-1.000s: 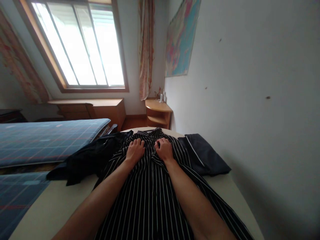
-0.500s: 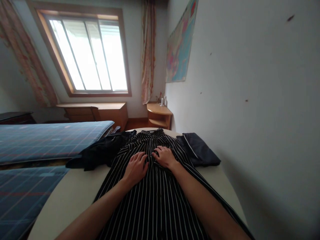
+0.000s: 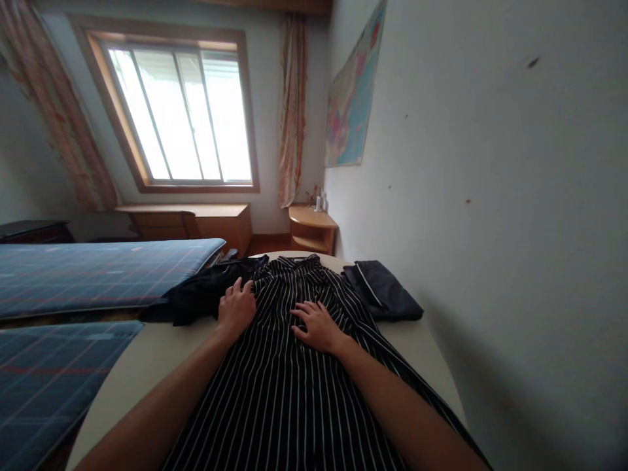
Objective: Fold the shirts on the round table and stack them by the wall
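A black shirt with thin white stripes (image 3: 289, 386) lies spread over a round pale table, its collar at the far end. My left hand (image 3: 237, 309) is at the left edge of the shirt, by the shoulder, with its fingers apart and slightly bent; the thumb is hard to see. Flat on the middle of the shirt front rests my right hand (image 3: 318, 326), fingers spread and holding nothing. Some fabric beside it is wrinkled.
The pale table (image 3: 132, 386) shows at both sides of the shirt. A dark crumpled garment (image 3: 196, 294) lies at its left, a folded dark cloth (image 3: 387, 291) at its right. Plaid mattresses (image 3: 112, 271) stand to the left, a white wall (image 3: 490, 261) to the right.
My left hand has moved left from the middle of the shirt to its edge. The right hand has shifted slightly nearer to me and stays on the fabric. The view has tilted a little.
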{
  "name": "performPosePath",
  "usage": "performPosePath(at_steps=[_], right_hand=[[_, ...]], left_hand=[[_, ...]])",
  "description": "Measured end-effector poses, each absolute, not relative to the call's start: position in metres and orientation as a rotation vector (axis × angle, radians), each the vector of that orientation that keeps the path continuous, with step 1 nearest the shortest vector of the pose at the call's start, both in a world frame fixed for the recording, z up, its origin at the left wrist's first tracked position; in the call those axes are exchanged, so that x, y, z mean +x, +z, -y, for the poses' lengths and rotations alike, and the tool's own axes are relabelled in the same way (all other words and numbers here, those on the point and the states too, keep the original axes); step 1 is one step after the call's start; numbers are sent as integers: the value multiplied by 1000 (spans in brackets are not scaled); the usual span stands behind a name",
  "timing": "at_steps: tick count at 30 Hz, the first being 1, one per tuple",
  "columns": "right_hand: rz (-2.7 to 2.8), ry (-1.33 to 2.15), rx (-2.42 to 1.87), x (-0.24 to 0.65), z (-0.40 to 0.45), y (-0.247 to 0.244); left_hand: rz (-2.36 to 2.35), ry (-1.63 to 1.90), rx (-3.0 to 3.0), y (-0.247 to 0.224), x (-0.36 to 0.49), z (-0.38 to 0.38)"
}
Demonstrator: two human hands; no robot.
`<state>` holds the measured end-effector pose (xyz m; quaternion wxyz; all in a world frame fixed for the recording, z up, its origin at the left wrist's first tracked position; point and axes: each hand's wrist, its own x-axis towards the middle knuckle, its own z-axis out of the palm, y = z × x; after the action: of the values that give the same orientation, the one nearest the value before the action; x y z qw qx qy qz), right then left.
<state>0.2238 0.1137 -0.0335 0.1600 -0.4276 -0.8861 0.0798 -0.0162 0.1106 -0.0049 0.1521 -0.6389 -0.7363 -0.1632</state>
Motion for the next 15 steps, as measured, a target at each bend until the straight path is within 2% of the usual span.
performPosePath(at_steps=[4,8,15], right_hand=[[2507,264,-1225,225,-115,-34],[2500,274,-1213,225,-116,-34],[2475,273,-1245,224,-116,-34]], left_hand=[[2231,-324,-1906,6,-36,-123],[2250,-364,-1921,19,-45,-131],[2435,-898,-1529,63,-86,-162]])
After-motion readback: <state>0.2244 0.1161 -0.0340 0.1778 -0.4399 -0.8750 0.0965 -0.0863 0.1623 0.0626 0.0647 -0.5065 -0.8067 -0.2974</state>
